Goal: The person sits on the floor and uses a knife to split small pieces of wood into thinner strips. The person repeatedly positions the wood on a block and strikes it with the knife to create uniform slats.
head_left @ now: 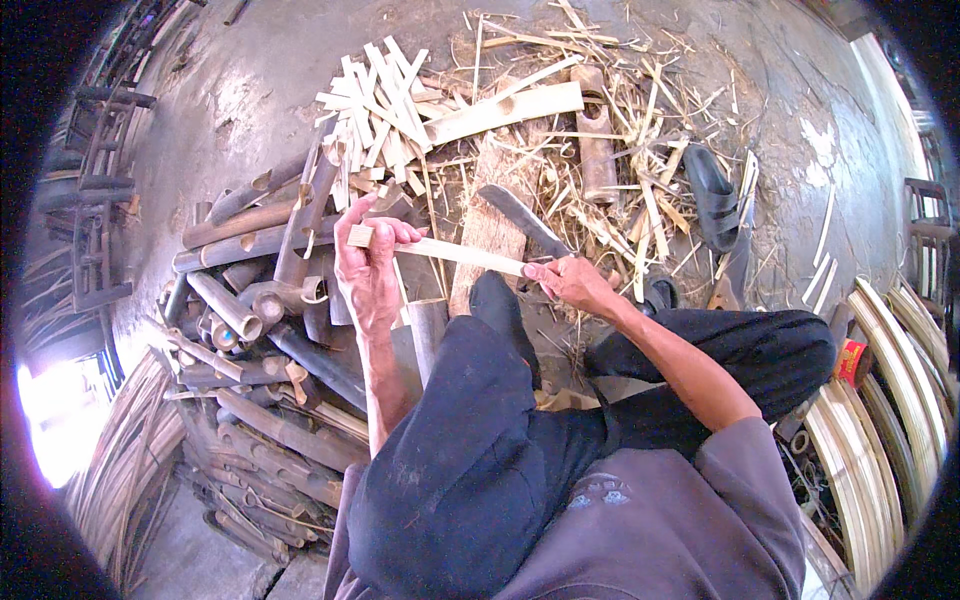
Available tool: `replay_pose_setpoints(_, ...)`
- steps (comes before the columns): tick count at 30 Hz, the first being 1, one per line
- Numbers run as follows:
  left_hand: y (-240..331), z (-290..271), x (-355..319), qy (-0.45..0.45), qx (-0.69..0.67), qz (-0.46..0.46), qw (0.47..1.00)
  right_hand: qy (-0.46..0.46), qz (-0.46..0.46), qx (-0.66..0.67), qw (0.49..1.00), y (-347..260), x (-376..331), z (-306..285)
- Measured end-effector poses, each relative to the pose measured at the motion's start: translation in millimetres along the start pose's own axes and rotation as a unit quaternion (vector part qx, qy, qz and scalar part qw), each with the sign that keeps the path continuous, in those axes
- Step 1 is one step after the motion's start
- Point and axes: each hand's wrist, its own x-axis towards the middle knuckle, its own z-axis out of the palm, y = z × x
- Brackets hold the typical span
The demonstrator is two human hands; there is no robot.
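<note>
A pale, flat bamboo strip [450, 250] spans the space between my two hands, above my bent knee. My left hand [368, 262] grips its left end, thumb laid across the strip and index finger raised. At the other end, my right hand [572, 284] is closed, its fingertips touching the strip. The same hand also holds a large curved knife [520, 218], whose dark blade points away and to the left. The knife's handle is mostly hidden in my fist. Beneath the blade lies a worn wooden board [490, 250].
A heap of cut bamboo strips [385, 100] lies at the far left, shavings [650, 130] around a bamboo tube [597, 150] farther right. Bamboo poles [250, 240] pile up by my left side. A dark sandal [710, 195] and long split bamboo [860, 470] lie on the right.
</note>
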Motion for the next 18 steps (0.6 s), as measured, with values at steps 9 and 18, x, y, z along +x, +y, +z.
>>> replay_pose_setpoints(9, -22, 1, -3, -0.019, 0.116, -0.059, 0.991, -0.018, -0.021, -0.035, 0.999, 17, 6, 26)
replay_pose_setpoints(18, -113, 45, -42, 0.135, -0.236, -0.291, 0.917, -0.009, 0.048, 0.138, 0.989, -2, 4, 30)
